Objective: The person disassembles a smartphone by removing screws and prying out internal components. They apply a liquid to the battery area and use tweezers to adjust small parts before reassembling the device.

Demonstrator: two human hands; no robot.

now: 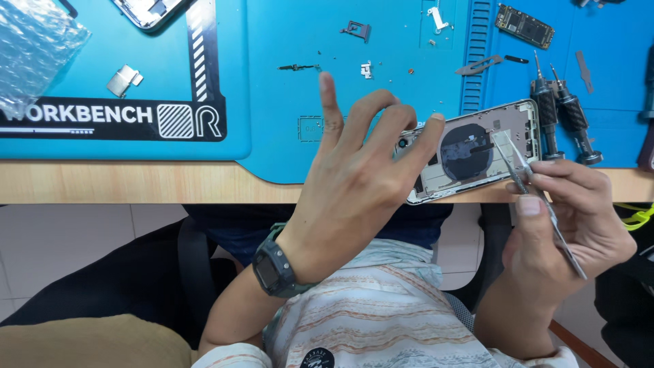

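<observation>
The left hand (357, 174) is raised above the edge of the table (136, 182), with the fingers spread and bent. Its thumb and one finger touch the left end of an opened phone case (470, 153) and hold it there; the other fingers are free in the air. On the left wrist sits a dark watch (272, 269).

The phone case lies tilted at the front edge of the blue mat (286, 102), partly over the wooden edge of the table. Inside it there is a dark round part in the middle.

The right hand (572, 218) is closed around thin metal tweezers (528, 177), pinching them between thumb and fingers. The tips of the tweezers point into the right part of the phone case and seem to touch a pale strip there.

Just beside the case, on the right, two dark screwdrivers (562, 116) lie on the mat. Farther back lie a small circuit board (524, 26), several small metal parts and screws, and another phone frame (146, 12) at the top edge. A piece of bubble wrap (30, 48) lies at the left.
</observation>
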